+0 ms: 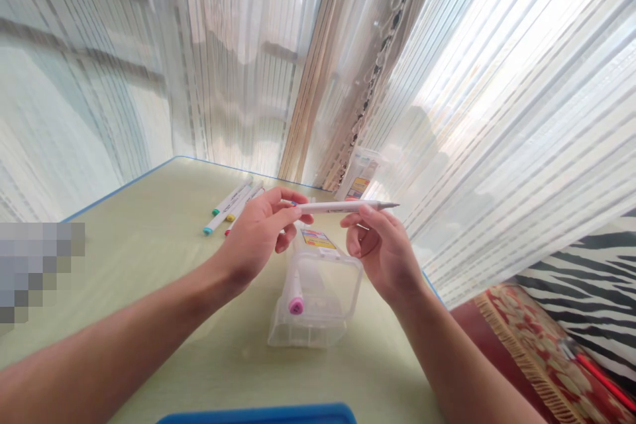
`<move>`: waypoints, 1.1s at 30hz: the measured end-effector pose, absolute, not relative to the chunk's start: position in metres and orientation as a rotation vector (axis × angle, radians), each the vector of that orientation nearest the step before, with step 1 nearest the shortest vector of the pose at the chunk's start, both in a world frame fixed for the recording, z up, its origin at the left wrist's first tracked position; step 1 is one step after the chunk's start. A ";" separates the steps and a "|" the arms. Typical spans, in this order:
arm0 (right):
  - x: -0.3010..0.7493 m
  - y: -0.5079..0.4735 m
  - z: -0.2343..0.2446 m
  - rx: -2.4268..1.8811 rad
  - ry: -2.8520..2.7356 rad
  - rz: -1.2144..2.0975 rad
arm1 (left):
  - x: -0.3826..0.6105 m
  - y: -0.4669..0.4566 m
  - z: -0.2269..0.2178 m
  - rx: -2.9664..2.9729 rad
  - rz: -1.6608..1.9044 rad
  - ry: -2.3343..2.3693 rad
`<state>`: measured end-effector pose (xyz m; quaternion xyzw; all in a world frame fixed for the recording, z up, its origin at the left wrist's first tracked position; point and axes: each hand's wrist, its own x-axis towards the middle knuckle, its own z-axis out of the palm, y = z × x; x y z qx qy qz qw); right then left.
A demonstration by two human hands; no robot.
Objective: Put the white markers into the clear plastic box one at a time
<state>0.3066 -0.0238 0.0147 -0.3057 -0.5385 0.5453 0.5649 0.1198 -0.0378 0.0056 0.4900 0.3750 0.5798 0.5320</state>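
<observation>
A white marker [338,207] lies level between my two hands, above the table. My left hand [265,225] pinches its left end, where a bit of blue shows by the fingers. Near the grey pointed tip, the thumb and fingers of my right hand [380,245] grip the other end. Below them stands a clear plastic case [342,291] with its lid open and a yellow-and-red label. Inside it rests a marker with a pink end [297,305]. Several white markers [233,202] with green, yellow, turquoise and red ends lie beyond my left hand, partly hidden by it.
Another clear case [362,175] stands at the table's far edge by the striped curtain [238,79]. A blue object's edge [258,415] shows at the bottom. The pale green table [149,238] has a blue rim. Right of it are patterned fabric and a red-handled item [601,377].
</observation>
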 end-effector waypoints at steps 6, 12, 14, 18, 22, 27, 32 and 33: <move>0.307 -0.023 0.014 -0.707 -1.259 1.289 | 0.119 -0.038 0.006 1.173 1.376 0.901; 0.306 -0.024 0.014 -0.708 -1.238 1.288 | 0.119 -0.038 0.005 1.183 1.381 0.898; 0.306 -0.024 0.014 -0.714 -1.242 1.282 | 0.119 -0.038 0.005 1.183 1.380 0.897; 0.307 -0.023 0.014 -0.720 -1.249 1.275 | 0.119 -0.039 0.005 1.182 1.373 0.901; 0.307 -0.023 0.014 -0.719 -1.248 1.275 | 0.120 -0.039 0.006 1.187 1.373 0.909; 0.307 -0.024 0.015 -0.711 -1.244 1.277 | 0.120 -0.039 0.006 1.188 1.375 0.912; 0.307 -0.024 0.015 -0.715 -1.249 1.273 | 0.120 -0.039 0.007 1.179 1.377 0.914; 0.307 -0.024 0.015 -0.718 -1.248 1.273 | 0.120 -0.040 0.007 1.179 1.376 0.914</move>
